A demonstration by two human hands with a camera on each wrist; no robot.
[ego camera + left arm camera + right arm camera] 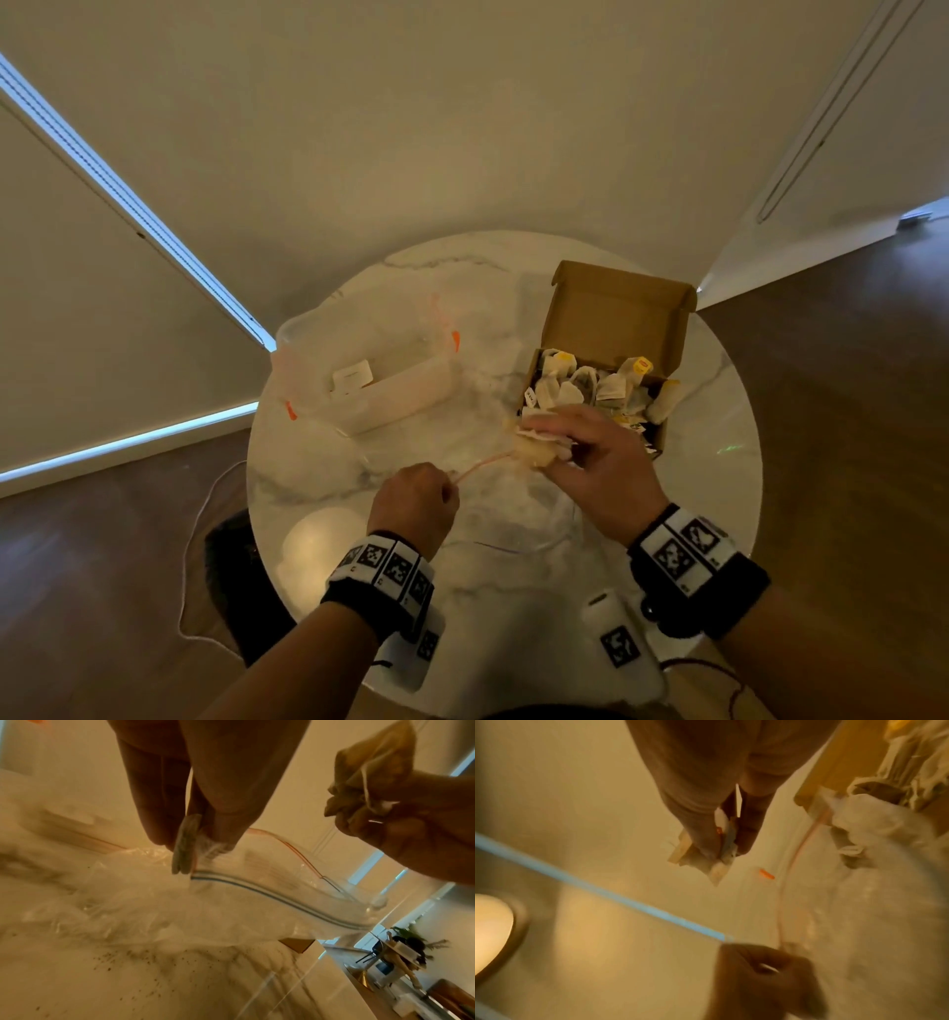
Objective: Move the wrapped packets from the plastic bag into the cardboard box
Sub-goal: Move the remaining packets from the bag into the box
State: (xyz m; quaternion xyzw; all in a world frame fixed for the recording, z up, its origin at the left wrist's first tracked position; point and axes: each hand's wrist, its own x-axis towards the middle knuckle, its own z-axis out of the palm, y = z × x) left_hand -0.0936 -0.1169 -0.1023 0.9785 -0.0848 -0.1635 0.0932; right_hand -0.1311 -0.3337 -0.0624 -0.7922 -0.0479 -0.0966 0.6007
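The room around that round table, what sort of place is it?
Probably a home or flat, though I can't be sure: a round marble table stands on a dark wooden floor by plain pale walls, and the left wrist view shows a plant on a sideboard.

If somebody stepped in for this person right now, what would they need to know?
Left hand pinches the rim of the plastic bag, holding its mouth open on the table. Right hand grips a bunch of wrapped packets, between bag and cardboard box. Done: the box already holds many packets. Left: drop this bunch in; whether the bag holds more cannot be told.
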